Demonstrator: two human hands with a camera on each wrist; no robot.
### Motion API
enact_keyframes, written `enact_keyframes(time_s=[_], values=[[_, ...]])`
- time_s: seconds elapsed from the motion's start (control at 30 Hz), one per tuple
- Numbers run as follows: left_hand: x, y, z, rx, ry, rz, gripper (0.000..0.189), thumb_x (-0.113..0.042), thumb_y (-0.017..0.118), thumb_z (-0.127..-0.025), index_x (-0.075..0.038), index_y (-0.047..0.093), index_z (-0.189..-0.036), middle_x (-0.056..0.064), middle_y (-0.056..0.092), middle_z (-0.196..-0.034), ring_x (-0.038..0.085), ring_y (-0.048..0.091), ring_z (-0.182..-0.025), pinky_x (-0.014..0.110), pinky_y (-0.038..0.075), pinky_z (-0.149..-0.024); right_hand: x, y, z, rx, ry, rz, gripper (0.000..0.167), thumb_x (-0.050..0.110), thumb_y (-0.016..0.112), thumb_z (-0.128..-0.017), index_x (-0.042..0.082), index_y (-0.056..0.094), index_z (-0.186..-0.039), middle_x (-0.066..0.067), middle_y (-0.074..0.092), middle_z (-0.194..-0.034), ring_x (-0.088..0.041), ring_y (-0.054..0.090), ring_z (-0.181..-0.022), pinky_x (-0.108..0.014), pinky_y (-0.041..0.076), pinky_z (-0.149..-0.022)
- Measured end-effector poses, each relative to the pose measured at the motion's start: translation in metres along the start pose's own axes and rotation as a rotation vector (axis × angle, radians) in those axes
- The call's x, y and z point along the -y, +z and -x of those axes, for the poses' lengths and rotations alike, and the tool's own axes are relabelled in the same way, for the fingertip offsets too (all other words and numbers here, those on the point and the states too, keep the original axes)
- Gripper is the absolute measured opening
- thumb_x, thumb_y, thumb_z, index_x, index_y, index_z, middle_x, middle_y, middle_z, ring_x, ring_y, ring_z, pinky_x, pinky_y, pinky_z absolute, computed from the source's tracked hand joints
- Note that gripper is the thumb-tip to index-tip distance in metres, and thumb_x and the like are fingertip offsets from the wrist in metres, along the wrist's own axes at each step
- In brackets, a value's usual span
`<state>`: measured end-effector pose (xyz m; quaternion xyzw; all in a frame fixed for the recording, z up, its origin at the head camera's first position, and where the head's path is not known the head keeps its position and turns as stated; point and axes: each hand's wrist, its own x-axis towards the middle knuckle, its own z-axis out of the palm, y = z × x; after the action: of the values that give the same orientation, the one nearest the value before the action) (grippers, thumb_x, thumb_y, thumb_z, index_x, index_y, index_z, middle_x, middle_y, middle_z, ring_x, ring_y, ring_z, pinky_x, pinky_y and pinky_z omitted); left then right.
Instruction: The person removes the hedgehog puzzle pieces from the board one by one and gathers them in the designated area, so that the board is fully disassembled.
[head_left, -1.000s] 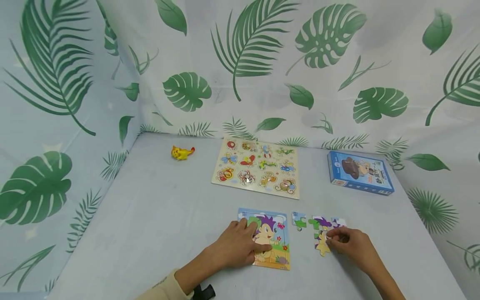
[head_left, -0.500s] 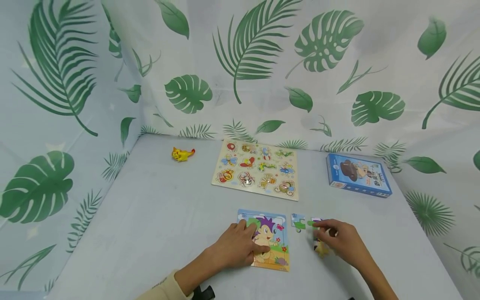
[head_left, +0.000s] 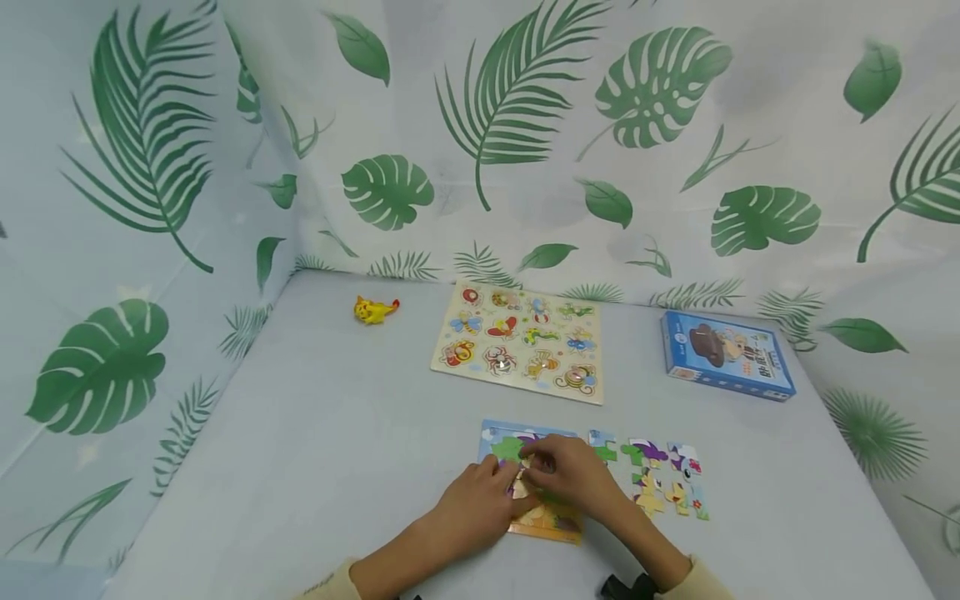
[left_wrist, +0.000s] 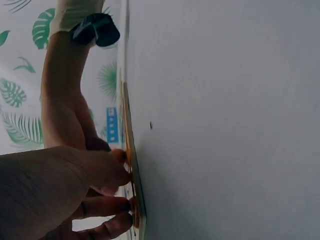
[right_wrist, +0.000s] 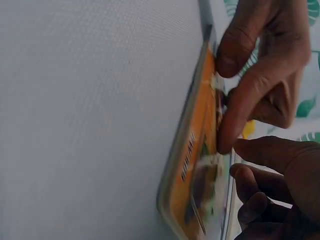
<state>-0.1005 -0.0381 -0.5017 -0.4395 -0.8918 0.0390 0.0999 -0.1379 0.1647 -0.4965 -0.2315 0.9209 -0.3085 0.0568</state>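
Observation:
A hedgehog jigsaw puzzle board (head_left: 564, 528) lies flat on the table. My left hand (head_left: 474, 502) rests on its left side, fingertips and spread thumb touching the surface. My right hand (head_left: 573, 475) bends over the board's middle, its fingertips beside my left fingers. In the right wrist view the right hand (right_wrist: 295, 175) has thumb and finger close together at the board; whether a piece sits between them is hidden. Loose puzzle pieces lie right of the board: a sky-and-green piece (head_left: 603, 447), a purple one (head_left: 654, 452), a yellow one (head_left: 648, 497) and others.
A wooden insect peg puzzle (head_left: 521, 342) lies behind the board. At the back right is a blue box (head_left: 727, 356), and a small yellow toy figure (head_left: 375, 310) sits at the back left. Leaf-printed cloth (head_left: 480, 125) encloses the table.
My right hand has moved left from the loose pieces to the board, uncovering those pieces. My left hand has stayed on the board. The head view has shifted slightly.

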Motion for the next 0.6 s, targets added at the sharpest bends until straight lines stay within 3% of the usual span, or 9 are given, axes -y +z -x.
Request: enact_keyframes(time_s=[0.3,0.5,0.6], values=[[-0.015,-0.003,0.011,-0.031,0.029,-0.02,0.039,-0.032,0.066,-0.094,-0.037,0.063,-0.133,-0.001,0.051,-0.118,0.015,0.049,-0.091,0.022,0.045,-0.067,0.008,0.011,-0.006,-0.026,0.033,0.054,0.016,0.017,0.081,-0.082,0.013,0.077,-0.096,0.017,0.055,-0.072,-0.002,0.049,-0.062,-0.025,0.044,-0.057],[-0.016,-0.001,0.01,-0.074,0.012,-0.062,0.036,-0.033,0.063,-0.095,-0.038,0.064,-0.131,-0.004,0.05,-0.112,0.015,0.047,-0.088,0.024,0.043,-0.066,0.011,0.012,-0.009,-0.006,0.093,-0.031,0.012,0.018,0.079,-0.083,0.014,0.075,-0.094,0.014,0.054,-0.069,-0.005,0.049,-0.06,-0.027,0.044,-0.056],[-0.016,-0.002,0.009,-0.065,0.008,-0.083,0.036,-0.033,0.064,-0.095,-0.04,0.065,-0.13,-0.004,0.05,-0.109,0.016,0.048,-0.086,0.025,0.043,-0.065,0.008,0.015,-0.01,0.007,0.12,-0.092,0.008,0.015,0.076,-0.086,0.015,0.073,-0.093,0.012,0.055,-0.069,-0.007,0.05,-0.06,-0.027,0.044,-0.056]])
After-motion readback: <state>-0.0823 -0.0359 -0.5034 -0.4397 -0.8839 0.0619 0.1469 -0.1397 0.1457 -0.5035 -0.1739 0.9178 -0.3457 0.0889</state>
